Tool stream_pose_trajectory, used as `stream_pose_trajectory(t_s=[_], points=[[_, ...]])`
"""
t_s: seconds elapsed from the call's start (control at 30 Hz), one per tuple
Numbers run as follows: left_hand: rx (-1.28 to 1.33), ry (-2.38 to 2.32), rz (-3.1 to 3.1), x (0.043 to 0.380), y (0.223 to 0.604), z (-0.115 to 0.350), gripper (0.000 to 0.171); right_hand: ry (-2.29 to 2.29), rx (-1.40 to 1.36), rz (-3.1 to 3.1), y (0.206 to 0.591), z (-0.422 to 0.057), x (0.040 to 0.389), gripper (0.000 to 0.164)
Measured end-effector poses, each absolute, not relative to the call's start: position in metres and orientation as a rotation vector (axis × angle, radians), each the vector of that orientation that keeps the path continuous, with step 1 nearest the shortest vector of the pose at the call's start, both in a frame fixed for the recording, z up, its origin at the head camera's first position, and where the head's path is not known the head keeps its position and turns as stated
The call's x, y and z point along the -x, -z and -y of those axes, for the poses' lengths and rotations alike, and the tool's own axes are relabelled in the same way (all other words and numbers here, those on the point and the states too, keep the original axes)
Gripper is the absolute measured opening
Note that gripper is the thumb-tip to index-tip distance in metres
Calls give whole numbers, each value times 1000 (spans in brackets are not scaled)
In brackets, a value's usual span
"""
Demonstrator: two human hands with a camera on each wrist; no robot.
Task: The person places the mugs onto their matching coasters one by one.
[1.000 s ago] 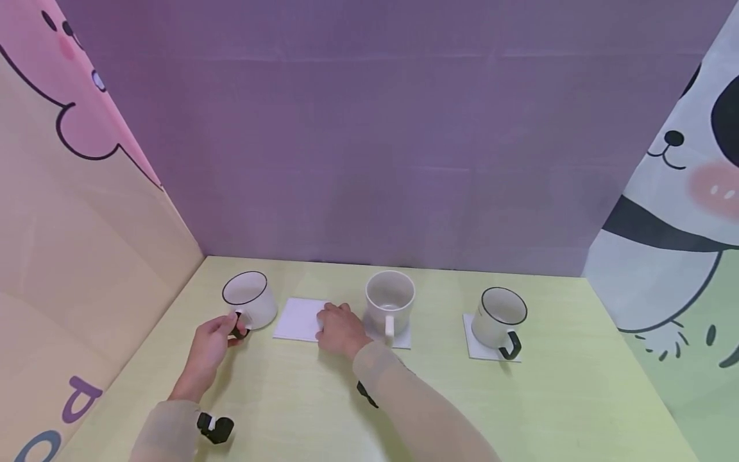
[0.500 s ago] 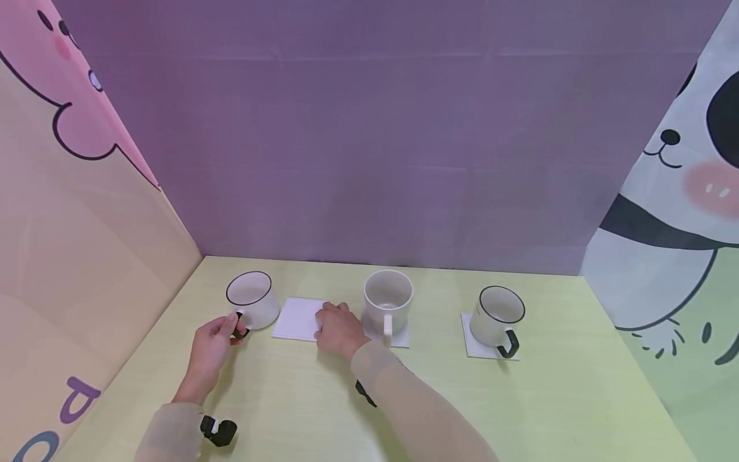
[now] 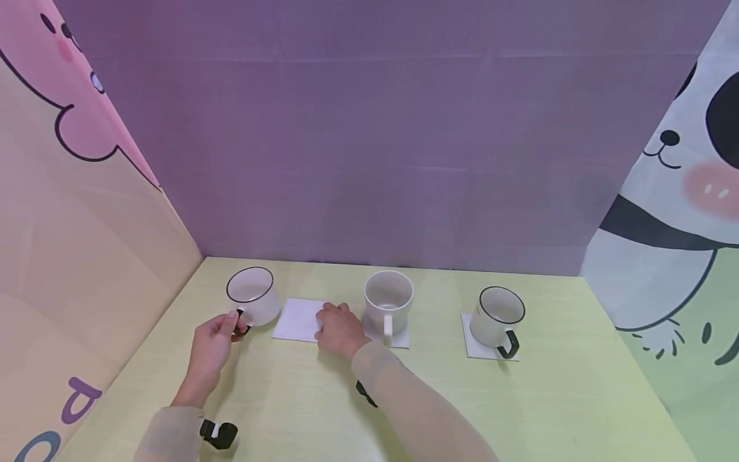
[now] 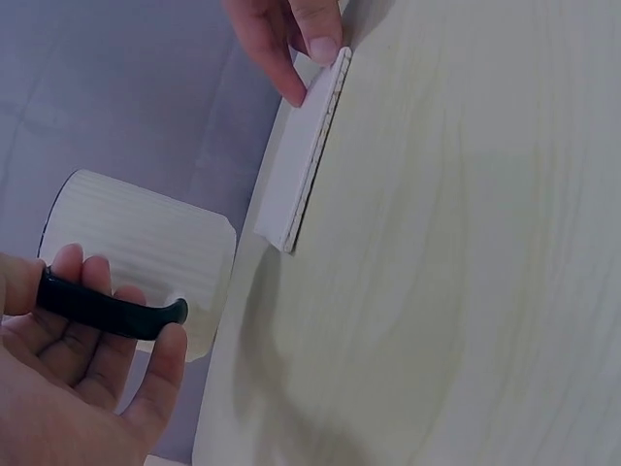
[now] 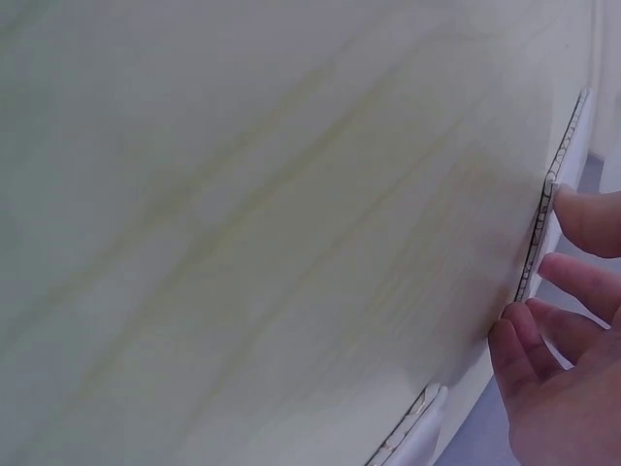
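Note:
My left hand (image 3: 209, 346) grips the black handle (image 4: 107, 309) of a white mug with a dark rim (image 3: 261, 309). This mug is upright just left of a white square coaster (image 3: 297, 319); the left wrist view shows its base close to the tabletop. At the coaster's right end, the thumb and fingers of my right hand (image 3: 342, 330) hold its edge, covering that end from the head camera. Right beside this hand stands a plain white mug (image 3: 389, 298) on another coaster (image 3: 402, 337), its white handle facing me.
Farther right, a white mug with a dark rim and black handle (image 3: 498, 319) sits on its own coaster (image 3: 470, 346). A purple backdrop (image 3: 369, 141) rises behind the pale yellow table (image 3: 288, 410), and printed panels flank it.
The left mug has shifted slightly right toward the coaster and a little up in the head view, with my left hand still on its handle. My right hand stays in place.

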State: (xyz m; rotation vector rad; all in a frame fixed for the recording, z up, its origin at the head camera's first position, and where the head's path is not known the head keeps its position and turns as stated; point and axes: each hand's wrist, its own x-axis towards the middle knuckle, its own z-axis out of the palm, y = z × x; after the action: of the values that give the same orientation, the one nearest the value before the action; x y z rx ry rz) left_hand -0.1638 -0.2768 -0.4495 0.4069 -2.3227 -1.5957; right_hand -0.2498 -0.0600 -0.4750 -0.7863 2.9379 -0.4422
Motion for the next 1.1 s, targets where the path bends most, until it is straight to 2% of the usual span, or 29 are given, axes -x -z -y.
stream_pose_trajectory(t_s=[0.6,1.1], points=[[-362,1623,2256,166,441,264,44,465,801,-2944,476,59,251,21],[-366,1597,2257,166,435,255,45,518,776,-2930,476,58,251,33]])
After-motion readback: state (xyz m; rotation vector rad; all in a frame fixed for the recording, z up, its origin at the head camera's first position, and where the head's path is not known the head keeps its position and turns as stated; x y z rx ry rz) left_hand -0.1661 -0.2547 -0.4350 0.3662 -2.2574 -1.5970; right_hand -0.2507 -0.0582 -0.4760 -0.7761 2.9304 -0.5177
